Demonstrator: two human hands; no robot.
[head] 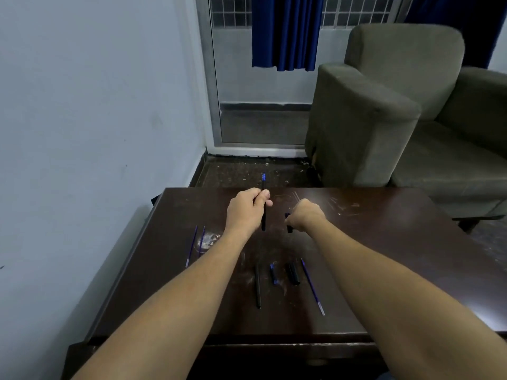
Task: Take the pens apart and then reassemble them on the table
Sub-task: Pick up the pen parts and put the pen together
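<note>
My left hand [245, 208] grips a black pen [263, 212] held upright above the dark wooden table [384, 242], its blue tip pointing away from me. My right hand [306, 215] is closed around a short black pen cap [288, 223], a little to the right of the pen and apart from it. On the table near me lie a black barrel [258, 286], a small blue-black piece [274, 274], another black cap [293, 273] and a blue refill [312, 286]. Two more blue refills [195, 245] lie at the left.
A grey armchair [397, 105] stands beyond the table's far right corner. A pale wall runs along the left side. Behind the table there is a glass door with a blue curtain [285, 31]. The tabletop is scratched and dusty.
</note>
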